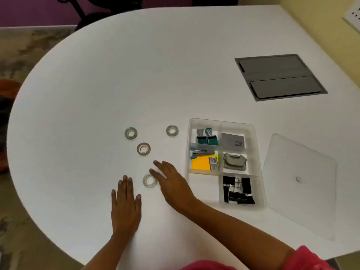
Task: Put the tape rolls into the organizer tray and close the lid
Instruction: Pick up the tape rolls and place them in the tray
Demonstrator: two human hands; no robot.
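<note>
White bench (97, 94), four tape rolls (149, 181) loose. Your hands, left hand (125, 203) and right hand (171, 182), lie open, empty. Rolls look light, stiff, slick; pinch across the rim.

I see soft, even, rather dim indoor light on the white table (97, 84), with no hard glare. Faint shadows fall just beside my hands. The picture is slightly soft throughout, with compression smear. The wide lens bows the table's far edge, and corners beyond the table darken and blur.
</note>
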